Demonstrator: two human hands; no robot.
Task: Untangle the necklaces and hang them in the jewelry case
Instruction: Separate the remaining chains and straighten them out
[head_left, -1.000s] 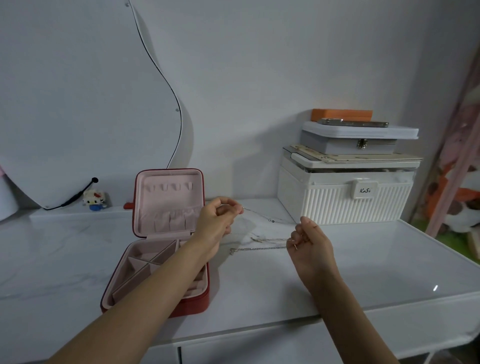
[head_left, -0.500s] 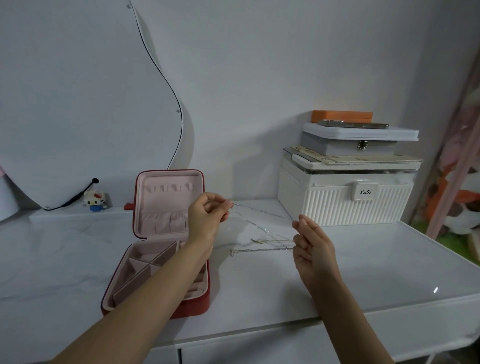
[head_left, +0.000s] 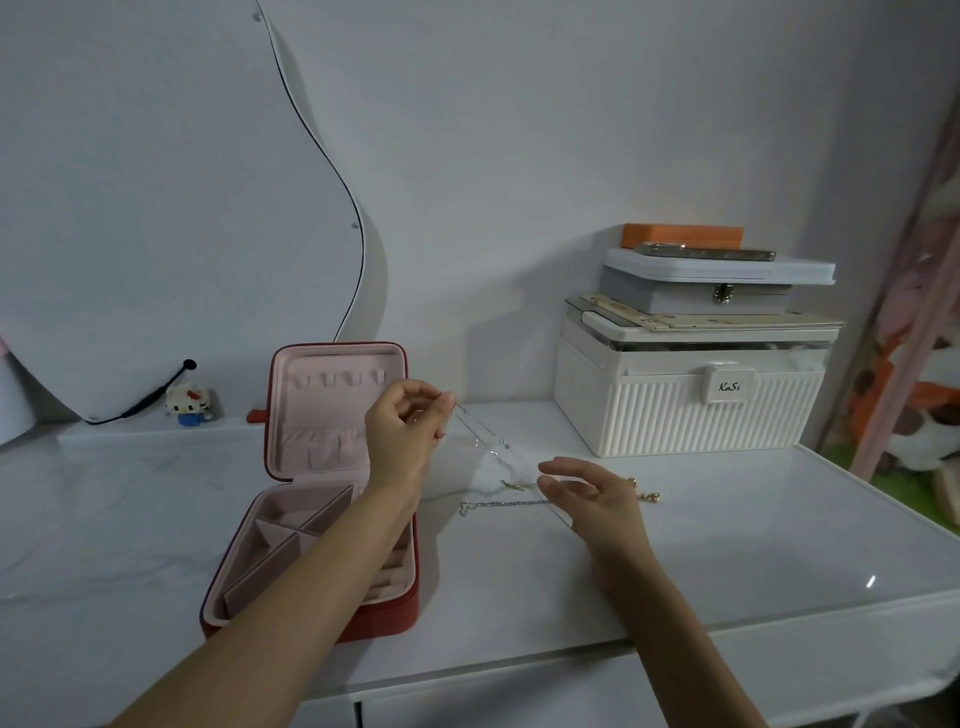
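A red jewelry case (head_left: 291, 525) with pink lining stands open on the white table, its lid upright with small hooks near the top. My left hand (head_left: 405, 436) is raised in front of the lid, pinching one end of a thin silver necklace (head_left: 485, 441) that slopes down to the right. My right hand (head_left: 597, 496) hovers open, fingers spread, over the table beside the chain's lower end. Another chain (head_left: 498, 504) lies flat on the table, and gold links (head_left: 649, 496) show just behind my right hand.
A white ribbed storage box (head_left: 691, 410) with a grey box and an orange box stacked on it stands at the back right. A curved mirror (head_left: 156, 208) leans on the wall at left, with a small toy figure (head_left: 189, 402) below it. The table's front edge runs near my forearms.
My left hand has lifted the silver chain's end up and left toward the case lid. My right hand has let go of the chain and opened its fingers.
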